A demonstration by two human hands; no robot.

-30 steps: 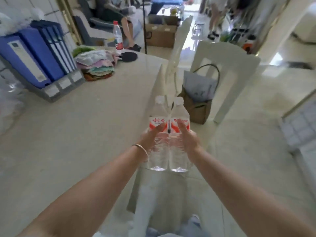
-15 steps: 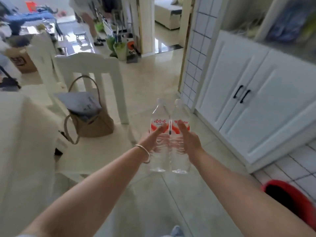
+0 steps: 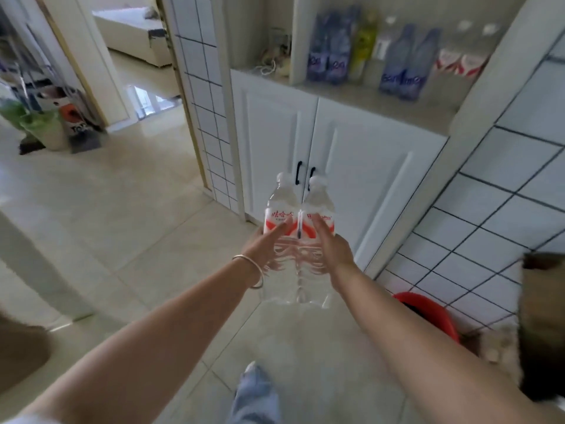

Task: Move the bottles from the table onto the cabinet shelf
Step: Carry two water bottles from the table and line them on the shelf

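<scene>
Since the earlier frames the view has swung off the chair and bag and onto the white cabinet (image 3: 336,154), which now stands straight ahead with its open shelf (image 3: 382,99) in sight. The two clear water bottles (image 3: 298,240) with red-and-white labels are carried upright and pressed side by side, touching, in the air in front of the closed cabinet doors and below the shelf. The left hand (image 3: 264,244) presses against the left bottle and the right hand (image 3: 331,246) against the right one, fingers stretched along the labels, clamping the pair between them. A silver bangle (image 3: 252,272) circles the left wrist. Blue, purple and yellow-green bottles (image 3: 367,53) already stand on the shelf. A red bucket (image 3: 428,313) sits on the floor near the tiled wall (image 3: 504,194).
</scene>
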